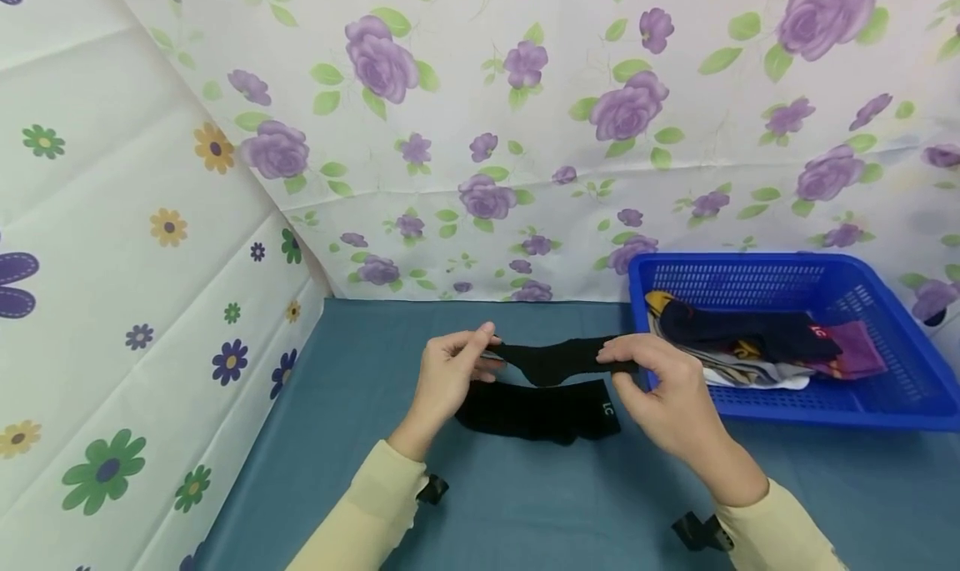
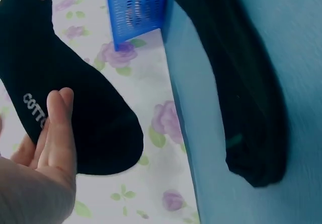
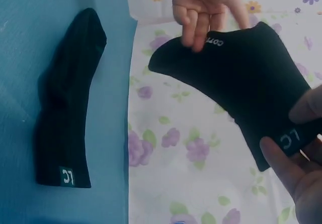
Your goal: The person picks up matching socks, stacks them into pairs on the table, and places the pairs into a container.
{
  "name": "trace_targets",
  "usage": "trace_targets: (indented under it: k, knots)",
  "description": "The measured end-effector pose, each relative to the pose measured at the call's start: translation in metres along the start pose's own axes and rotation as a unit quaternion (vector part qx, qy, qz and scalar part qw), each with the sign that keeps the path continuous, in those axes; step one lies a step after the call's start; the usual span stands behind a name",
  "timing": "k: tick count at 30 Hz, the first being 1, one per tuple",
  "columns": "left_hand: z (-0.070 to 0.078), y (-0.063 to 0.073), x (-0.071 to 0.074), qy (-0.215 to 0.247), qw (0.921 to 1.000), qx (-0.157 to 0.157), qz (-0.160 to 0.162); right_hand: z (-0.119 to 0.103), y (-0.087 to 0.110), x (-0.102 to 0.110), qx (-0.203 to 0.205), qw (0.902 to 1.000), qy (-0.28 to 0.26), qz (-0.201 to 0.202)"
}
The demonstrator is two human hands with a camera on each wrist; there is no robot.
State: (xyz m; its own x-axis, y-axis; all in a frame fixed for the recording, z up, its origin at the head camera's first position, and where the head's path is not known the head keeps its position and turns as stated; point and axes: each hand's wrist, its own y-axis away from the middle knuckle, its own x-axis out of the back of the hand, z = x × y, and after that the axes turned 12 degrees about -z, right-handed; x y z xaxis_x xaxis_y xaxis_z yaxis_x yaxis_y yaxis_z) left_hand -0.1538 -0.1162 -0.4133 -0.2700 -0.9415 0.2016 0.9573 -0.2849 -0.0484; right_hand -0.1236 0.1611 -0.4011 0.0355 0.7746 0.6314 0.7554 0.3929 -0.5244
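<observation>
A black sock (image 1: pixel 551 361) is stretched level between my two hands, above the blue-green tabletop. My left hand (image 1: pixel 446 375) pinches its foot end, beside pale lettering on the sole that shows in the left wrist view. The cuff end is pinched by my right hand (image 1: pixel 667 392), thumb and fingers around a small "LC" mark (image 3: pixel 290 139). Just below, a second black sock (image 1: pixel 532 411) lies flat on the table, its own "LC" mark toward the right. Neither hand touches that one.
At the right stands a blue plastic basket (image 1: pixel 750 262) with several socks inside, among them a navy one (image 1: pixel 750 329) with a yellow end and a purple one (image 1: pixel 862 350). Flower-patterned sheets (image 1: pixel 450 137) hang behind and along the left of the table (image 1: pixel 360 346).
</observation>
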Motion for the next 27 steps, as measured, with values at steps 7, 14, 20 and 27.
trace_targets:
  k: [7, 14, 20, 27]
  knots:
    - [0.016, 0.005, 0.006, 0.073, 0.9966, 0.005, 0.037, 0.001, 0.002, -0.006, 0.065, 0.9976, 0.007, -0.022]
    - [0.004, 0.001, 0.014, 0.119, 0.9904, -0.005, -0.069, 0.001, -0.002, -0.011, 0.045, 0.9988, 0.020, 0.001]
    - [-0.006, -0.001, 0.017, 0.089, 0.9898, -0.007, -0.111, 0.004, -0.003, -0.011, -0.011, 0.9979, 0.052, -0.037]
    - [-0.003, 0.002, 0.019, 0.073, 0.9929, -0.018, -0.092, 0.005, -0.001, -0.013, -0.031, 0.9965, 0.069, -0.035]
